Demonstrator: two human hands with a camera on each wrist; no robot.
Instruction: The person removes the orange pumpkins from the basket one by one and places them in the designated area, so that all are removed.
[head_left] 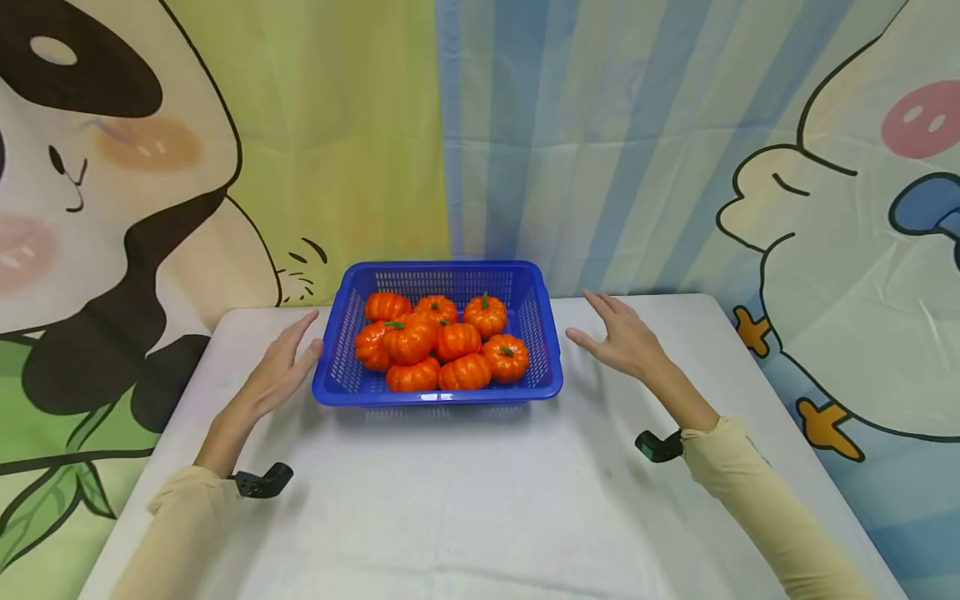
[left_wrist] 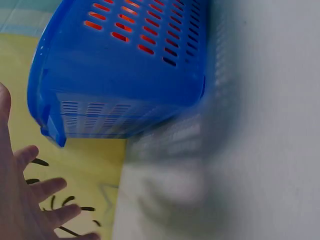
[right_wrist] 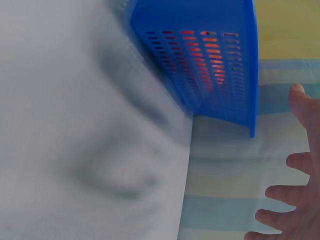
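A blue plastic basket (head_left: 438, 398) with slotted walls stands at the far side of the table. Several orange mini pumpkins (head_left: 411, 338), some with green stems, lie heaped inside it. My left hand (head_left: 277, 372) hovers beside the basket's left side, fingers extended, and holds nothing. To the right of the basket, apart from it, my right hand (head_left: 626, 340) is raised with its fingers spread and holds nothing. Both wrist views show the basket's slotted wall, with orange showing through; the left hand (left_wrist: 30, 200) and the right hand (right_wrist: 300, 195) appear at the frame edges.
A white cloth covers the table (head_left: 450, 500). Behind it hangs a curtain (head_left: 525, 150) printed with cartoon animals and stripes, close to the basket's back. A dark device (head_left: 262, 482) is strapped to the left wrist, another device (head_left: 658, 447) to the right.
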